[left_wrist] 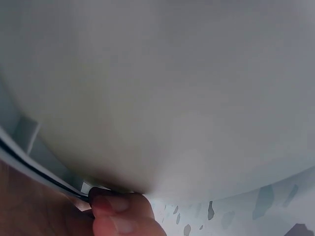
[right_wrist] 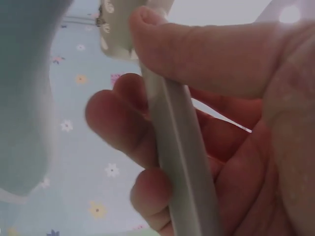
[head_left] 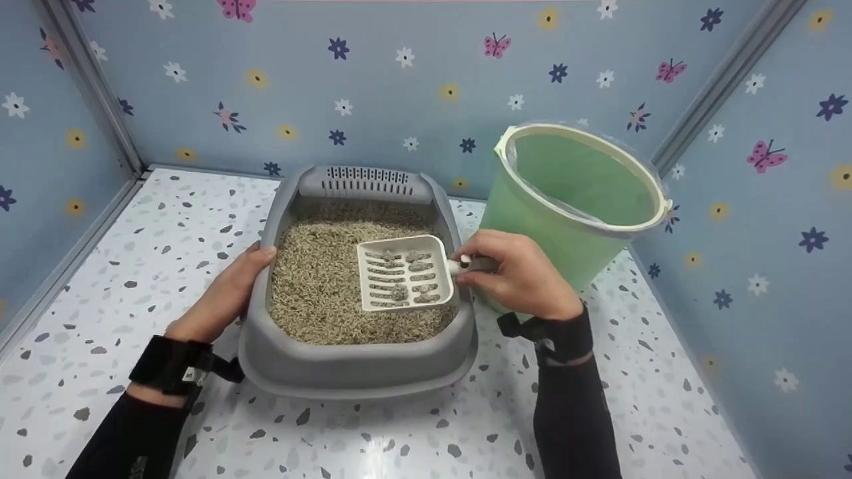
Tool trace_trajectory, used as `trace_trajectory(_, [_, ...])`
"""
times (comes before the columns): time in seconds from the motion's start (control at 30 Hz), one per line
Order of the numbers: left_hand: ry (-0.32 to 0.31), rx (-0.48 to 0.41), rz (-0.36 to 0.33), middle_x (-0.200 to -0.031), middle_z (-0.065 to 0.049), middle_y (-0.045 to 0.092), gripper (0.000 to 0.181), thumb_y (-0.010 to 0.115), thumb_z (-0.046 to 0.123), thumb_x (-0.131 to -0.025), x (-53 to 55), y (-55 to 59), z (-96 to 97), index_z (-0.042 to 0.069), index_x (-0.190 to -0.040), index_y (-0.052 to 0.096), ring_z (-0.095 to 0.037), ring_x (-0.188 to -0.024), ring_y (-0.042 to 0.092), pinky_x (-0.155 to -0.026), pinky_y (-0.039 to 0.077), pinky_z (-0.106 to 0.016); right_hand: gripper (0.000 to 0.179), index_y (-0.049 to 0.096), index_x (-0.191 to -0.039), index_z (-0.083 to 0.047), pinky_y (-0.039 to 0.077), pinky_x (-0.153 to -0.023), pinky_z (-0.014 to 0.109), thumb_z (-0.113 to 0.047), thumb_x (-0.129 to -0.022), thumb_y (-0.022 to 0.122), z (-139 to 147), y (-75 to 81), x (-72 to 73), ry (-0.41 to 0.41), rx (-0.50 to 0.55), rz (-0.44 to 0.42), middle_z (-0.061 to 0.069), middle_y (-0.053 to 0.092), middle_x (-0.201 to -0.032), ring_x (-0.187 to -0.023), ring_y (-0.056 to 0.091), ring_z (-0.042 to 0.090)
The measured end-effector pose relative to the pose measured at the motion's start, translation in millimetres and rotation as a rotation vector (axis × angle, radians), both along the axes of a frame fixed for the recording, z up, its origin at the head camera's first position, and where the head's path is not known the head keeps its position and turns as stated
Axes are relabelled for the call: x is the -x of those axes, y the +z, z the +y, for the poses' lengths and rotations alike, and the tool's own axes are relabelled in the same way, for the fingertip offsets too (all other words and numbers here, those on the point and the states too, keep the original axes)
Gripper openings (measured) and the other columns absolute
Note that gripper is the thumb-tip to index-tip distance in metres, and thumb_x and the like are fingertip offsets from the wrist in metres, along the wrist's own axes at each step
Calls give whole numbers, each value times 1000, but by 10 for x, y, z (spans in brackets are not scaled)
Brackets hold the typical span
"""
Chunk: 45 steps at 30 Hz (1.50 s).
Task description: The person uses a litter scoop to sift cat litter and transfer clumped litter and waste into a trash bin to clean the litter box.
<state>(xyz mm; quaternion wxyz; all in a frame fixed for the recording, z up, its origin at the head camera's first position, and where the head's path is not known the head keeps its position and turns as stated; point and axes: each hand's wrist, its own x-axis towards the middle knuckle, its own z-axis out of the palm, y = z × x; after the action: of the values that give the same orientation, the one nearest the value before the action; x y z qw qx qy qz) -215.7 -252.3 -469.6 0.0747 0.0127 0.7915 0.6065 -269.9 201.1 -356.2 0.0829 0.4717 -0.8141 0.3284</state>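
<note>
A grey litter box [head_left: 359, 372] filled with tan pellet litter [head_left: 319, 286] stands in the middle of the head view. My left hand [head_left: 223, 293] grips its left rim, thumb on top; in the left wrist view the fingertips [left_wrist: 123, 211] curl beneath the rim against the box's side. My right hand [head_left: 522, 269] holds a litter scoop [head_left: 405, 274] by its handle, seen up close in the right wrist view with the thumb [right_wrist: 206, 54] laid along the handle [right_wrist: 179, 147]. Several greyish clumps [head_left: 399, 293] lie on the scoop's slotted white blade, which is over the litter's right part.
A green bucket [head_left: 552, 226] with a cream rim and a clear plastic liner stands right of the box, close behind my right hand. Flower-patterned blue panels [head_left: 399, 86] enclose the speckled white tabletop [head_left: 373, 439] at the back and both sides.
</note>
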Motion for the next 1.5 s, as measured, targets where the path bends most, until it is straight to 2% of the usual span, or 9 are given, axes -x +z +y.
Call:
trace_trajectory(0.07, [-3,-13,3,-176,-29,27,89,35,70,-114,-6,-1,-1,19,-180,4,-47,-150,43,-125,35,-61,25,82,-115,-16,62,-85,31,-11,-93,93,-28,-17,1,7,1,8,-7,76,-105,-94,70,12])
trace_trajectory(0.1, [-1,-10,2,-176,-30,27,90,35,70,-114,-12,2,0,18,-180,4,-48,-151,42,-126,33,-64,26,82,-115,-16,62,-85,31,-11,-92,93,-36,-24,1,4,3,10,-8,76,-105,-94,70,12])
trace_trajectory(0.2, [6,-6,0,-172,-31,33,90,35,71,-114,-15,7,1,19,-180,5,-50,-147,47,-122,37,-64,28,83,-114,-17,61,-84,30,-9,-91,94,-45,-25,-6,-11,7,14,-10,76,-104,-93,69,11])
trace_trajectory(0.53, [-4,-11,3,-173,-30,33,88,35,72,-113,6,9,2,23,-180,6,-51,-147,47,-123,36,-68,25,83,-114,-17,60,-81,30,-14,-92,93,-69,-5,-16,-35,-13,56,-8,76,-102,-89,68,10])
trace_trajectory(0.77, [6,20,5,-167,-31,39,89,34,73,-113,18,15,-1,22,-180,7,-48,-142,50,-115,42,-58,22,81,-115,-12,61,-81,29,-15,-95,91,-85,27,-18,-76,-6,88,-5,76,-104,-89,68,9])
trace_trajectory(0.93, [-2,-22,23,-174,-29,31,88,36,69,-114,17,-10,11,19,-180,7,-47,-153,41,-127,31,-64,22,80,-115,-11,60,-77,28,-18,-97,90,-79,81,-35,-104,-25,136,-3,74,-103,-85,66,9])
trace_trajectory(1.03, [-12,-51,39,-172,-27,35,86,37,66,-115,22,-8,11,16,-180,10,-45,-153,42,-130,29,-61,22,78,-115,-9,60,-77,29,-18,-98,89,-34,203,-60,-129,-54,184,-1,74,-102,-85,66,10])
trace_trajectory(1.23, [-15,-30,42,-161,-28,48,85,34,68,-115,21,-7,-5,15,-179,14,-45,-142,54,-121,39,-56,21,77,-116,-5,56,-73,30,-18,-101,85,107,621,-131,-228,-83,222,2,73,-95,-79,63,12])
trace_trajectory(1.5, [-11,-15,20,-167,-31,40,86,32,70,-114,25,-28,-12,20,-180,7,-50,-146,48,-122,35,-66,21,78,-116,-4,42,-64,22,-14,-100,86,460,1112,52,-344,-55,184,5,67,-87,-71,50,15])
